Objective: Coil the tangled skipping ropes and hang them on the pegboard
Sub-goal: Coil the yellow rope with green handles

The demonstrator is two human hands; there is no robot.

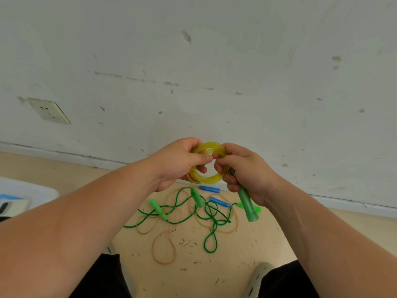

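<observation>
Head cam: L hand & R hand are both gripping a coiled yellow rope, held up in front of the wall. R hand is also clenching its green handle. Tangled green rope, clear rope & blue handles are lying on the floor below.

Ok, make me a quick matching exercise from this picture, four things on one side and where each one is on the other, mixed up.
Things:
1. yellow coil
2. green cord
3. wall socket
4. dark green handle

Places:
A. low on the wall, far left
B. sticking down out of the right hand
C. held between both hands
D. tangled on the floor

Pairs: 1-C, 2-D, 3-A, 4-B
</observation>
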